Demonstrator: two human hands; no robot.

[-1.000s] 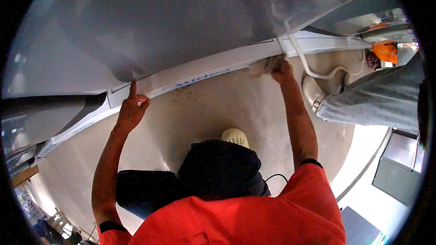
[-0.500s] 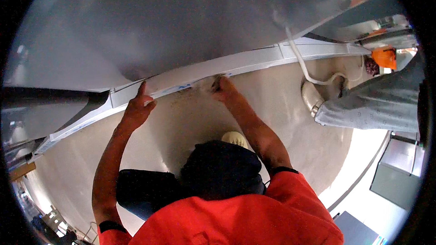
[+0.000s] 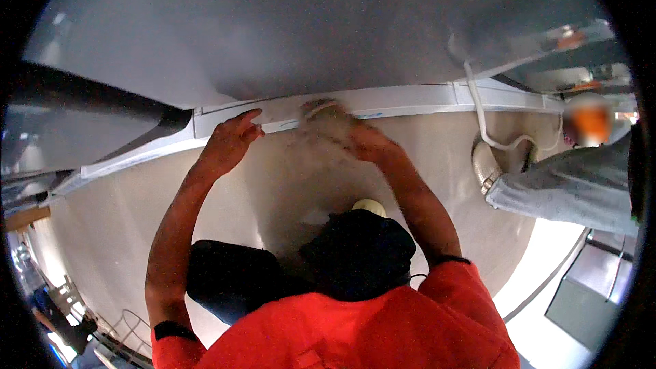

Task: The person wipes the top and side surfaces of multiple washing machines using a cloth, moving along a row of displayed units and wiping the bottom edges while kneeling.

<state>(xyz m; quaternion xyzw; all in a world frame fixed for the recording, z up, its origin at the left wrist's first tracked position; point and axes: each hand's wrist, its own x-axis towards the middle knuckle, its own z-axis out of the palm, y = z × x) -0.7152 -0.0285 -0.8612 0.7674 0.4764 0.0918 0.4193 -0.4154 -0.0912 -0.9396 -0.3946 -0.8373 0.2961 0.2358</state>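
My left hand (image 3: 234, 140) hovers at the light grey base strip (image 3: 403, 102) along the foot of a big dark grey panel (image 3: 307, 27). Its fingers are partly stretched and apart, with nothing seen in them. To its right, my right hand (image 3: 371, 141) is closed at the front of the strip. A brownish-grey shape (image 3: 325, 117) at its fingertips is smeared by motion, so I cannot make out its kind. Blue marks show along the strip's lower edge beside it.
A white hose (image 3: 479, 113) hangs from the panel and curls on the beige floor (image 3: 430, 184). Close by on the right, another person's shoe (image 3: 486, 167) and grey trouser leg (image 3: 560, 171) show. A grey box-shaped unit (image 3: 588, 294) stands at the lower right.
My left hand has drawn its pointing finger away from the strip's upper edge. My right hand has swung, with the blurred shape now against the strip. The view has shifted slightly.
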